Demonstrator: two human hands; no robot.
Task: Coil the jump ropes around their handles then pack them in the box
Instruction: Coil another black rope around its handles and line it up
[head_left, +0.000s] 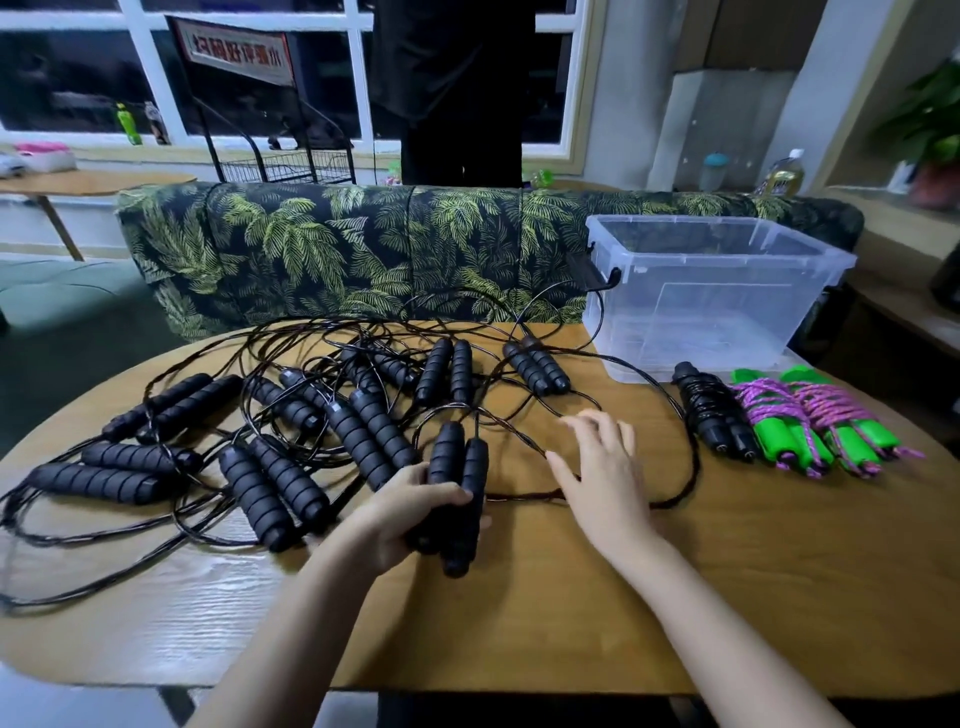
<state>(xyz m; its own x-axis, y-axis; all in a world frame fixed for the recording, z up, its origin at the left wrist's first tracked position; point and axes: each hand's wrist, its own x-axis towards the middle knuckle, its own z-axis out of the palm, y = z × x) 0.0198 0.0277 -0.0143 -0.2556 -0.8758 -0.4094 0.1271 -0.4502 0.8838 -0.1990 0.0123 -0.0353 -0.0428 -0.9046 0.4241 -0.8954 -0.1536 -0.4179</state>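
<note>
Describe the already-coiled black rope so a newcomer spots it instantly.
Find the clear plastic box at the far right of the table. In front of it lie three wound bundles; the coiled black rope is leftmost. Its neighbours are green handles with purple cord; other black pairs trail loose cord.

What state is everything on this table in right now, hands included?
Clear box: lidless, looks empty.
Held black handles: side by side, rope uncoiled.
Left hand: grips those handles.
Right hand: open, fingers spread over the loose rope.
Black bundle by box: coiled.
Two green-handled ropes: coiled.
Other black ropes: uncoiled, tangled.
</note>
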